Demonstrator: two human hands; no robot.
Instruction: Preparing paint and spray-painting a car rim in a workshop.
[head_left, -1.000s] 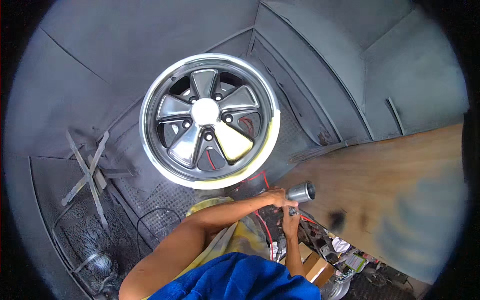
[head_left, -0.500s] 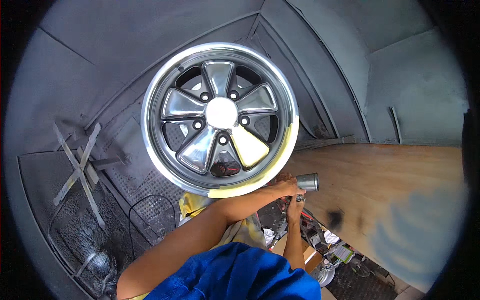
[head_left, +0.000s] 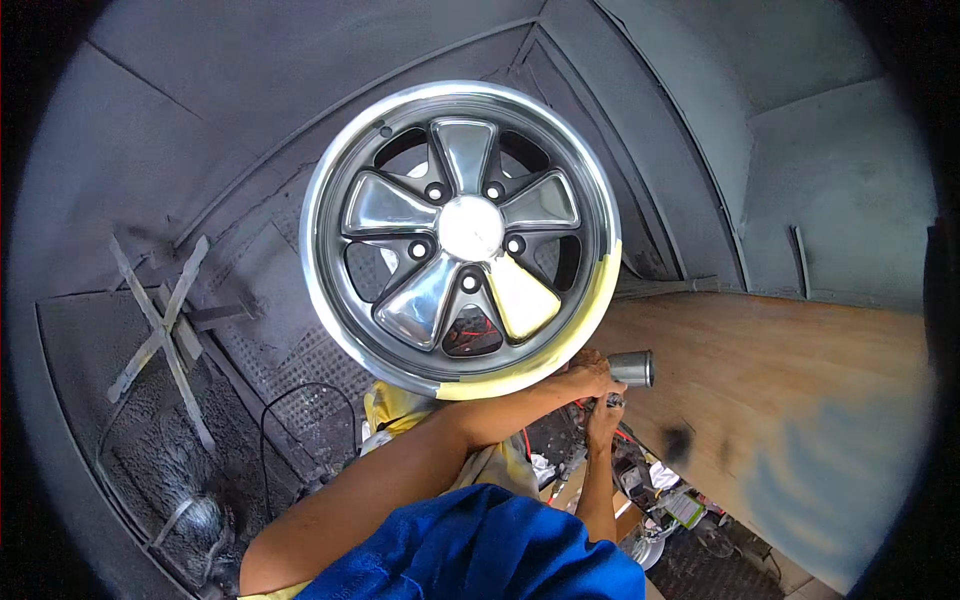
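Note:
A five-spoke metal wheel rim (head_left: 460,150) faces up in front of me, polished silver with dark recesses. Yellow masking tape (head_left: 527,297) covers its lower-right spoke, and more runs along that side of the outer lip. Just beyond this taped edge, my left hand (head_left: 588,376) is closed at the base of a grey metal cup, part of what looks like a spray gun (head_left: 632,369). Below it, my right hand (head_left: 604,420) is wrapped round the tool's metal fitting. Most of the tool's body is hidden by my fingers. My left forearm crosses under the wheel's near edge.
A wooden panel (head_left: 740,350) with grey spray marks slopes away at right. Crossed, paint-coated strips (head_left: 160,325) stand at left, near a dark cable loop (head_left: 305,388). Cluttered tools and papers (head_left: 665,490) lie below my right arm. Grey walls (head_left: 250,60) enclose the space.
The wheel appears a little further right and slightly larger, and the background has shifted slightly too. Both hands keep their hold on the tool and sit slightly further right in the picture.

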